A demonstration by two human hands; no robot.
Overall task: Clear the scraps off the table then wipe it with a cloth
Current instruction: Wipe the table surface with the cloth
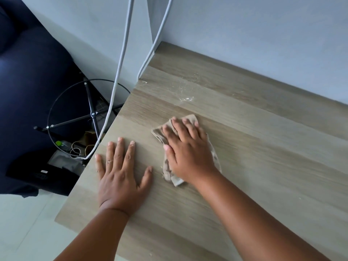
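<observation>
My right hand (185, 147) lies flat with straight fingers on a beige cloth (158, 133), pressing it onto the light wooden table (254, 157). The cloth sticks out beyond the fingertips and below the wrist. My left hand (120, 174) rests flat on the bare tabletop to the left of the cloth, fingers spread. Beyond the cloth a wet, shiny smear (183, 95) marks the wood, and a small pale scrap (145, 82) sits near the table's far left edge.
Two white cables (120, 63) hang down along the table's left edge. Past that edge on the floor stand a black wire frame (88, 113) and dark furniture (28, 81), with small clutter below. A grey wall (254, 34) borders the table's far side.
</observation>
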